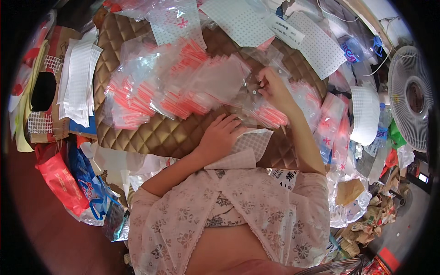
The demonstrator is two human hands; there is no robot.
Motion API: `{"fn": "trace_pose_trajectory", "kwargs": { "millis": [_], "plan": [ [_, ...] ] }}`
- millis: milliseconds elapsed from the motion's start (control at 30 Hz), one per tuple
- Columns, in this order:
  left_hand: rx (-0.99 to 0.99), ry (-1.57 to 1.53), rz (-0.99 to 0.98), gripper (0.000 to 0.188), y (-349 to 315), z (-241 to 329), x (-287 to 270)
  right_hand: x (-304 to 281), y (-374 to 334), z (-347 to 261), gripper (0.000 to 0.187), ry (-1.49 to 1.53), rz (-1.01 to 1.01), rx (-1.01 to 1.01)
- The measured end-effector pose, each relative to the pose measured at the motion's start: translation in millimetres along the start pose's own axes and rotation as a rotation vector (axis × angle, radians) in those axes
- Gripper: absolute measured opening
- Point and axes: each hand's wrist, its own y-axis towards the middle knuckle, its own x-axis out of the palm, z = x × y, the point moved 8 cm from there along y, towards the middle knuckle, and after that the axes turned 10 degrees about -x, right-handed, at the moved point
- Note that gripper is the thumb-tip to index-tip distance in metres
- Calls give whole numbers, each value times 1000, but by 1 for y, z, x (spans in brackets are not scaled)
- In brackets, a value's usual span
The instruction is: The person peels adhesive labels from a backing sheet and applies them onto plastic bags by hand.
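Observation:
My left hand (220, 136) lies flat with fingers stretched out, on the edge of a white sheet with small dots in rows (256, 143). The sheet bends toward my lap at the table's near edge. Farther right, my right hand (276, 91) hovers over transparent plastic bags, its fingers bent and the thumb apart from the index finger; I see nothing between them. Below its fingertips is a small round pale dot (255, 92) on the plastic. Many transparent zip bags with red strips (197, 87) lie fanned in overlapping piles left of my right hand.
A brown quilted cover (151, 137) lies under the bags. Dotted white sheets (316, 46) lie at the far side, and more white sheets (78, 82) stand at left. A fan (415, 98) and plastic bottles (352, 49) are at right. A red bag (62, 176) hangs at lower left.

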Motion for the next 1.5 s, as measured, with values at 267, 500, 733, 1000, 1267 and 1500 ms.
{"fn": "trace_pose_trajectory", "kwargs": {
  "millis": [267, 500, 733, 1000, 1267, 1500],
  "plan": [
    [72, -71, -33, 25, 15, 11, 13, -9, -11, -6, 45, 18, 33, -56],
    [-33, -68, -108, 26, 25, 9, 0, 1, -26, 8, 51, 147, -133, 138],
    [65, 166, 29, 29, 31, -11, -6, 4, -19, -22, 51, -62, -38, -100],
    [22, 68, 61, 27, 23, -28, -15, -1, -35, 4, 47, 336, 6, 135],
    [29, 29, -2, 25, 25, -21, -7, -3, -19, -2, 49, 215, 16, 53],
    [101, 87, -58, 31, 18, -11, 1, -3, -18, -21, 48, -195, -26, 72]
  ]
}}
